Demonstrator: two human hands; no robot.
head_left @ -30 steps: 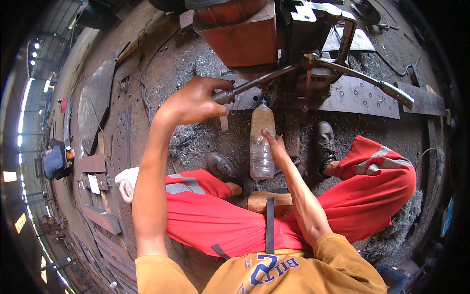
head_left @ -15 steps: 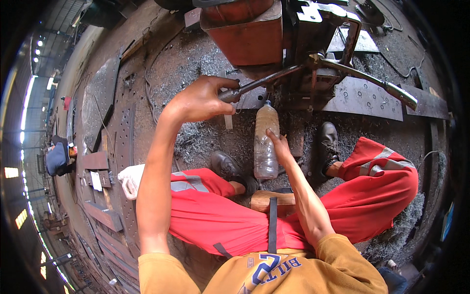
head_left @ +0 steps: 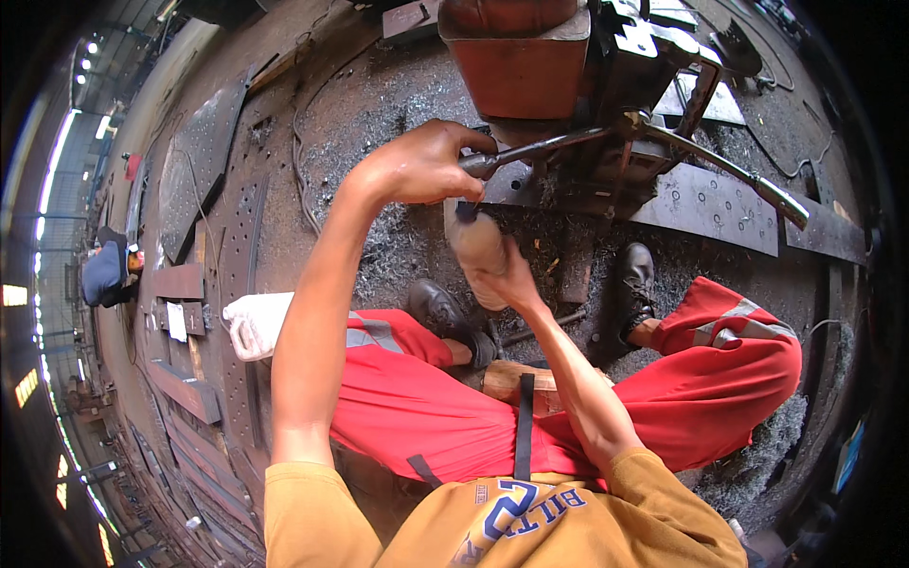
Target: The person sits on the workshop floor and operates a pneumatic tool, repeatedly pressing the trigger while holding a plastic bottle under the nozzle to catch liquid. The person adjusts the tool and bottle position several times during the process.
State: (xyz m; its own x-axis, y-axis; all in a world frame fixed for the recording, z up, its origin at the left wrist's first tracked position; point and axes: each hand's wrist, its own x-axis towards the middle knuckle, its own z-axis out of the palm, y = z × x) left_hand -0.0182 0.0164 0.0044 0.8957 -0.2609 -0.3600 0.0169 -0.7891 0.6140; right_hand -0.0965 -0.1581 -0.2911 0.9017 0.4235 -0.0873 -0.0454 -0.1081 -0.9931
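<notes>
My left hand [head_left: 412, 170] is closed round the grip of a metal feed lever [head_left: 549, 144], which runs to the hub of a drilling machine [head_left: 516, 66] with an orange-red body. A second lever arm [head_left: 724, 168] stretches from that hub to the right, with no hand on it. Below my left hand, my right hand [head_left: 509, 279] is wrapped round a cloudy plastic bottle [head_left: 476, 244]. The bottle is tilted, its dark top pointing up toward the left hand and the machine's base. Whether liquid comes out cannot be made out.
Drilled steel plates [head_left: 705, 208] lie under and beside the machine, among grey metal shavings [head_left: 379, 251]. A wooden block [head_left: 525, 383] sits between my legs. A white jug [head_left: 256, 322] stands left of my knee. Another person [head_left: 106, 270] is far left.
My right hand has moved the bottle left and tipped it from its earlier lengthwise position. My left hand stays on the lever. The machine appears slightly farther right in view.
</notes>
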